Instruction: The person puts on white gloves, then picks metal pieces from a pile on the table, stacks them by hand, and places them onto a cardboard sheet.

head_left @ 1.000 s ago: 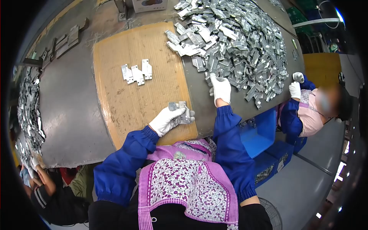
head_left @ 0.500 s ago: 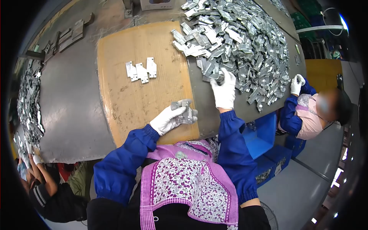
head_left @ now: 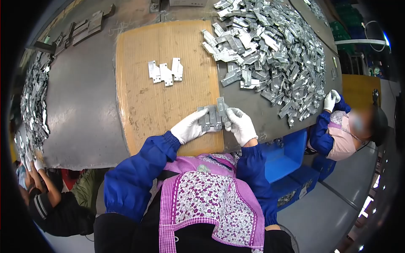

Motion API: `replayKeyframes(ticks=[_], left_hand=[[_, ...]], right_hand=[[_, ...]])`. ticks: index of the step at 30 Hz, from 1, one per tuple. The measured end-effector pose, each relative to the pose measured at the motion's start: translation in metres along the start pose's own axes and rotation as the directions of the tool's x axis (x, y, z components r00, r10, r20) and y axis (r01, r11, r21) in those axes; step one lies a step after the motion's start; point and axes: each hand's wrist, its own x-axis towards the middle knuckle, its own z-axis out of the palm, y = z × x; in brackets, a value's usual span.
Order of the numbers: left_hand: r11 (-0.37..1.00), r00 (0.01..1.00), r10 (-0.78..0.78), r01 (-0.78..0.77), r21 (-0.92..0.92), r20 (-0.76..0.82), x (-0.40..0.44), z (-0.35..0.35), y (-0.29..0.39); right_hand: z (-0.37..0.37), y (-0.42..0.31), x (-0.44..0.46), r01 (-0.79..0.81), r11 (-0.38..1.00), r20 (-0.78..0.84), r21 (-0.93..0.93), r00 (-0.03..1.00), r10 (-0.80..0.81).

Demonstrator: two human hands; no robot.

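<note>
My left hand [head_left: 188, 127], in a white glove, grips several grey metal pieces [head_left: 209, 119] side by side over the front of the tan board. My right hand [head_left: 242, 126], gloved too, pinches one more metal piece [head_left: 220, 106] upright against the right side of that group. Its lower end is partly hidden by my fingers. Farther back on the tan board [head_left: 168, 105] lie three flat metal pieces [head_left: 166, 74] close together. A large heap of similar metal pieces [head_left: 278, 63] spreads to the right of the board.
Another heap of metal parts [head_left: 33, 101] lies at the table's far left, with a person's gloved hands [head_left: 38, 163] near it. Metal bars [head_left: 87, 27] rest at the back left. A co-worker [head_left: 337, 126] sits at the right. Blue bins [head_left: 284, 158] stand below the table edge.
My right hand has come from the heap's edge to my left hand, bringing a metal piece against the held group. The view has shifted slightly.
</note>
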Motion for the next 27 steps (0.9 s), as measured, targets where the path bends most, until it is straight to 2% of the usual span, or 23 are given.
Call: replayKeyframes(ticks=[6, 14, 16, 17, 18, 20, 21, 22, 23, 25, 26, 27], left_hand=[[1.000, 1.000, -0.004, 0.004, 0.010, -0.007, 0.001, -0.002, -0.001], [0.998, 1.000, 0.005, -0.004, -0.064, 0.003, 0.000, 0.004, 0.001], [0.996, 1.000, 0.010, -0.010, -0.088, -0.004, 0.000, -0.001, -0.001], [0.995, 1.000, 0.014, -0.016, -0.099, -0.023, 0.000, -0.002, -0.003], [0.994, 0.999, 0.018, -0.023, -0.109, -0.041, 0.001, -0.004, -0.004], [1.000, 1.000, 0.005, -0.005, 0.006, 0.021, 0.003, -0.015, -0.005], [0.998, 0.999, -0.005, 0.002, 0.064, 0.052, 0.004, -0.021, -0.005], [0.998, 0.992, -0.034, 0.029, 0.048, 0.120, 0.007, -0.026, -0.004], [0.999, 0.997, -0.016, 0.013, 0.043, 0.070, 0.008, -0.031, -0.008], [0.999, 0.999, 0.024, -0.023, 0.035, -0.036, 0.002, -0.008, -0.005], [0.999, 1.000, 0.016, -0.016, 0.029, -0.019, 0.001, -0.004, -0.003], [1.000, 1.000, 0.006, -0.006, 0.024, -0.003, 0.000, -0.001, -0.001]], right_hand=[[0.005, 0.001, -0.005, -0.024, 0.999, -0.006, -0.040, 1.000, 0.024], [0.007, 0.007, -0.005, -0.026, 0.996, -0.016, -0.086, 1.000, 0.025], [0.018, -0.001, -0.014, -0.033, 0.951, -0.066, -0.308, 0.998, 0.013], [0.022, -0.003, -0.017, -0.039, 0.910, -0.089, -0.414, 0.996, 0.002], [0.025, 0.001, -0.017, 0.042, 0.796, -0.088, -0.604, 0.989, -0.119], [0.030, 0.012, -0.016, 0.151, 0.437, -0.009, -0.887, 0.940, -0.342], [0.029, 0.014, -0.017, 0.265, 0.269, 0.117, -0.926, 0.878, -0.464], [0.028, 0.011, -0.016, 0.239, 0.068, 0.177, -0.969, 0.856, -0.485], [0.028, 0.007, -0.012, 0.202, -0.137, 0.244, -0.970, 0.836, -0.492], [0.050, -0.023, -0.009, -0.021, -0.069, 0.018, -0.997, 0.854, -0.520], [0.053, -0.034, 0.000, -0.052, 0.050, -0.071, -0.997, 0.827, -0.557], [0.042, -0.033, 0.016, 0.119, 0.070, 0.036, -0.990, 0.710, -0.703]])
